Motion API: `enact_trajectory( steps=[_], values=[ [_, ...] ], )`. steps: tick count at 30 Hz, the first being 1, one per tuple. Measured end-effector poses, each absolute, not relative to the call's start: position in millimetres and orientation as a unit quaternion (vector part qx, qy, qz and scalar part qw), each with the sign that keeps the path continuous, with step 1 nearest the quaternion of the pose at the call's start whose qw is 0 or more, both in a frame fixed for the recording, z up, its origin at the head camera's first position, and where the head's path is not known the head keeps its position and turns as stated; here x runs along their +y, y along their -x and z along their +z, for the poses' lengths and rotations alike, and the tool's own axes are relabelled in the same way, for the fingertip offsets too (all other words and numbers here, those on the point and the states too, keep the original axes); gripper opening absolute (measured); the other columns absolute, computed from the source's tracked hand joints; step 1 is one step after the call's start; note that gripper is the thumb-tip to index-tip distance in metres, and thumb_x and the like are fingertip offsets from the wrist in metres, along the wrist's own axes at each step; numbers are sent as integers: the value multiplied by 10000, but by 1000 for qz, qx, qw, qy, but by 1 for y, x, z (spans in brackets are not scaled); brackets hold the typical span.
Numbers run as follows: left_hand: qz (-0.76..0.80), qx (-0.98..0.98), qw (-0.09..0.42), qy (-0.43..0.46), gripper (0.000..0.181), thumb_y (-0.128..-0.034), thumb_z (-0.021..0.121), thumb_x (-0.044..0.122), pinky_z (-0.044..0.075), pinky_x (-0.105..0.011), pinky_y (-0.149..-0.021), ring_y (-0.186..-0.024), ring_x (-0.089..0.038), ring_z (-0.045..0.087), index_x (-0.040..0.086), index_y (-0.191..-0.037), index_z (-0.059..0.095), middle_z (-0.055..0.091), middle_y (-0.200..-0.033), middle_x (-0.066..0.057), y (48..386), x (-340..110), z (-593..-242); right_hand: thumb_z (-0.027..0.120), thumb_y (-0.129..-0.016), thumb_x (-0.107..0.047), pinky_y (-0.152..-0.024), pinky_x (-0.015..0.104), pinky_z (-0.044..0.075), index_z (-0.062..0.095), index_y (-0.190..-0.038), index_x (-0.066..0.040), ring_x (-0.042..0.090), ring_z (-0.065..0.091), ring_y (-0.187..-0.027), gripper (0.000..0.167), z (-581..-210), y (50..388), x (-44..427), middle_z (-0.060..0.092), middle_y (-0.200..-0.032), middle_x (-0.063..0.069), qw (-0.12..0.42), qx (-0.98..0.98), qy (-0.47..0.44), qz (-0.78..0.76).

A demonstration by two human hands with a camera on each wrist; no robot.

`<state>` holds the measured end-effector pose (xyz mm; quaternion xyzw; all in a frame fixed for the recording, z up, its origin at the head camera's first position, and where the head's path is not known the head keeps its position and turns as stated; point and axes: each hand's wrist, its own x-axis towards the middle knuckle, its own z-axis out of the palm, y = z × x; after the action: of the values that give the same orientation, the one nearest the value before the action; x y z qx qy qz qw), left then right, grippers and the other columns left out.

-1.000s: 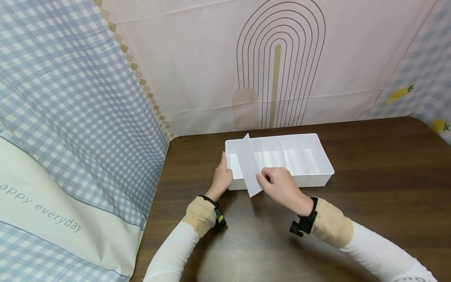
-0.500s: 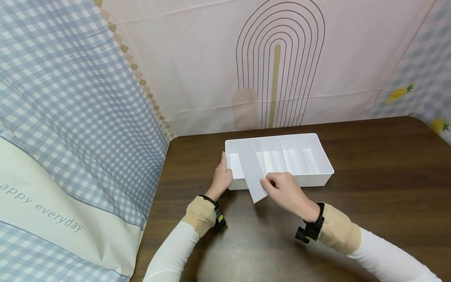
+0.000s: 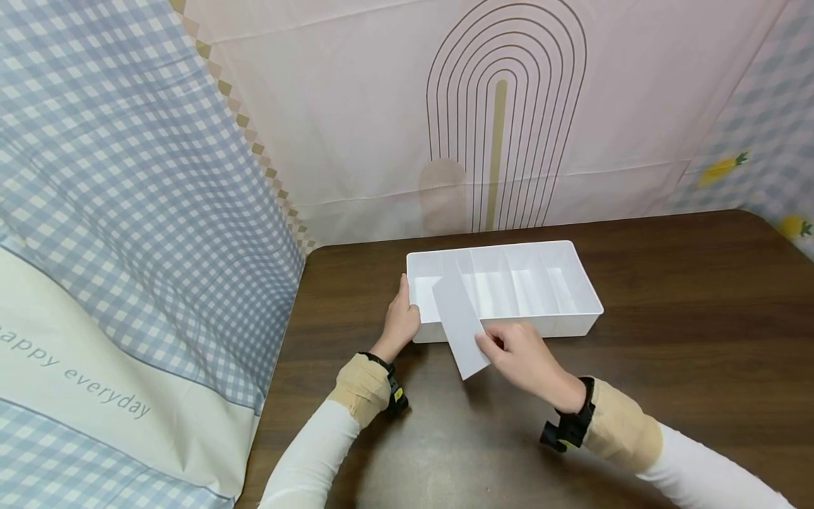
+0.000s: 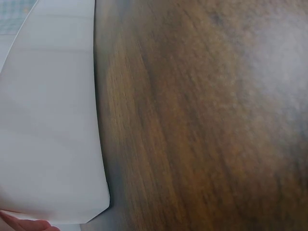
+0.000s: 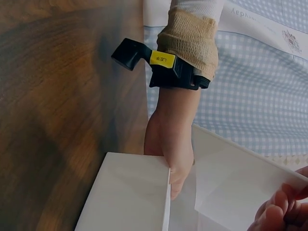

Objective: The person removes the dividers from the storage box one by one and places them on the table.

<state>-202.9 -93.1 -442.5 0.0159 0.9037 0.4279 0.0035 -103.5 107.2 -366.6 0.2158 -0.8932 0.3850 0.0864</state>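
A white divider box (image 3: 568, 325) with several compartments sits on the table. My left hand (image 3: 400, 322) grips its left end; in the right wrist view that left hand (image 5: 175, 139) wraps round the box's corner, a digit over the rim. My right hand (image 3: 521, 357) pinches a flat white divider panel (image 3: 461, 325) by its right edge. The panel slants over the box's front rim, its near end out past the front wall and its far end over the left part of the box. Curled right fingers (image 5: 274, 214) show beside the panel (image 5: 236, 178) in the right wrist view.
The dark wooden table (image 3: 674, 318) extends around the box. Behind it hangs a pale cloth (image 3: 356, 141) with printed arches. A blue checked cloth (image 3: 127, 177) hangs along the left side. Each wrist wears a black camera (image 3: 396, 397).
The right hand has drawn the panel nearer the person and slightly right. The panel's far end has shifted from above the back rim to over the box's interior. The left hand stays put.
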Motion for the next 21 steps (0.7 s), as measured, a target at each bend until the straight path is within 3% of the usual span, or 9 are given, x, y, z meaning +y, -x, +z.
enact_trajectory(
  steps=[21],
  values=[
    [432,902,10,-14,663,-814,294,10,274,-379,-1040,-1313,-230,250,72,-1430,57,189,-1466,-94,203,-93,-443,536,-837,-118,-422,141,195,338,-487,-135,-41,185,-419,403,-379,91,110,217,-460,-132,85,-892,-228,381]
  ],
)
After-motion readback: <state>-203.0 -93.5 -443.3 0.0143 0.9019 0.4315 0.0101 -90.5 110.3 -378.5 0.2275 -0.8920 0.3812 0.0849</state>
